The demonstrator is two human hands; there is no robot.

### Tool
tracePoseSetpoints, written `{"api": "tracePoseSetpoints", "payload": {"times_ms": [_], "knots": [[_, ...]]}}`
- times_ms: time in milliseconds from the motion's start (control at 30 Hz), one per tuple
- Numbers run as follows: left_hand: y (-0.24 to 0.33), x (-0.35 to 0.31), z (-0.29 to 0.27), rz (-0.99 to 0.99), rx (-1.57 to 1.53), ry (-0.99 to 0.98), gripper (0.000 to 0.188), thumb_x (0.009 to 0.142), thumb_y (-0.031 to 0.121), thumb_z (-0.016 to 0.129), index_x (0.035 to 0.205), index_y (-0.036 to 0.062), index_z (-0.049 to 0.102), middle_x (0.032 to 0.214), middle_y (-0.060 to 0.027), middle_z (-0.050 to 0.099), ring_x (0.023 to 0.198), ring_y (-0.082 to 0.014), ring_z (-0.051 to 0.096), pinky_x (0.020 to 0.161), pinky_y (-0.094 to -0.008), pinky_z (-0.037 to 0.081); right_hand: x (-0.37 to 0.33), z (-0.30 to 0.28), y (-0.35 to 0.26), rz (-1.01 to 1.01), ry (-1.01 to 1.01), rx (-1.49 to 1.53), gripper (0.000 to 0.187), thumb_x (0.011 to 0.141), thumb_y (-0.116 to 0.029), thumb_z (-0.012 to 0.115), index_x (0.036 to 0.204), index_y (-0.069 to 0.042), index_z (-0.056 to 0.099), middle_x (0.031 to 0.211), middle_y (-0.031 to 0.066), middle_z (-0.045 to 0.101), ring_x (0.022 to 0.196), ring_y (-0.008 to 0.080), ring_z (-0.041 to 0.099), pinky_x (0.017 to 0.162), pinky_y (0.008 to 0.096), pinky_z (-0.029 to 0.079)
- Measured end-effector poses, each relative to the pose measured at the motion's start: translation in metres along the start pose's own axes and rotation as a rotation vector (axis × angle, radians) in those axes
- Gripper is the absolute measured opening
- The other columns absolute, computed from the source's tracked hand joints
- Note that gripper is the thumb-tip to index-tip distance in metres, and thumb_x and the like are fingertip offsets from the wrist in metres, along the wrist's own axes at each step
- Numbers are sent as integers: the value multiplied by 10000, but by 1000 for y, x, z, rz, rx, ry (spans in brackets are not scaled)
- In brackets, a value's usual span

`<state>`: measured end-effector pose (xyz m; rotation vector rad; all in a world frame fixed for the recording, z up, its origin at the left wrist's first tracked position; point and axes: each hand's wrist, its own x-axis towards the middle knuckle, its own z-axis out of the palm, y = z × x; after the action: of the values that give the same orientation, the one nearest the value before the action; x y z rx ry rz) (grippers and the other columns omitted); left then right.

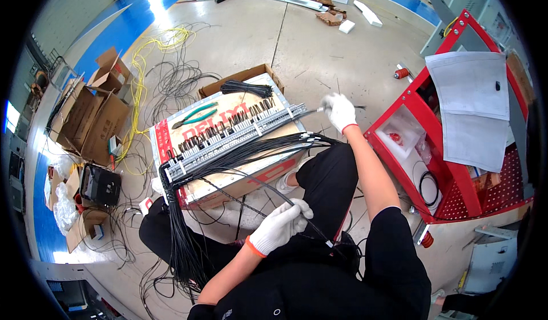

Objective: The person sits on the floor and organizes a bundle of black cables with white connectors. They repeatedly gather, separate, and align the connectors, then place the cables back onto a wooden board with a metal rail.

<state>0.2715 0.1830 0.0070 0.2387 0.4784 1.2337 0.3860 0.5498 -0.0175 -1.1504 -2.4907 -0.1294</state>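
In front of me a long terminal strip (228,143) on a metal rail lies across a box (197,191). Many black wires (245,151) run along its near side, and a thick bundle (185,240) hangs down at the left end. My left hand (282,226), in a white glove with an orange cuff, is closed round a black cable (268,187) that passes over my lap. Beyond the strip's right end my gloved right hand (341,111) has its fingers curled; thin dark ends stick out past it, but what it grips is mostly hidden.
Green-handled pliers (197,114) and a bundle of black cable ties (246,89) lie on the box. At right stands a red metal frame (394,106) with paper sheets (471,103) over it. Cardboard boxes (91,117) and loose yellow cable (137,86) lie at left.
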Motion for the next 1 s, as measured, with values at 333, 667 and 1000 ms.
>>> {"api": "tracePoseSetpoints", "payload": {"times_ms": [333,667,1000], "knots": [[106,43,52,347,-358,80,222,1023,214,533,1128,23,577,1099,-74,648,981,-171,636,839,-278,557,-64,17,46,429,-443,876,272,867,-185,660,1093,-39,624,968,110,714,891,255,690,837,388,524],[190,182,-71,196,-46,392,544,1060,327,385,1464,-33,334,1511,-195,394,1346,-290,450,1007,-379,497,-53,7,33,32,-570,469,350,876,-320,613,1153,-121,692,1169,134,683,1076,325,642,943,386,485],[172,140,-73,402,503,355,383,999,214,534,1307,-12,520,1328,-151,536,1268,-266,497,1078,-406,400,-59,-40,-8,-129,243,317,112,739,-177,737,849,-171,715,811,3,635,829,254,570,742,374,494]]}}
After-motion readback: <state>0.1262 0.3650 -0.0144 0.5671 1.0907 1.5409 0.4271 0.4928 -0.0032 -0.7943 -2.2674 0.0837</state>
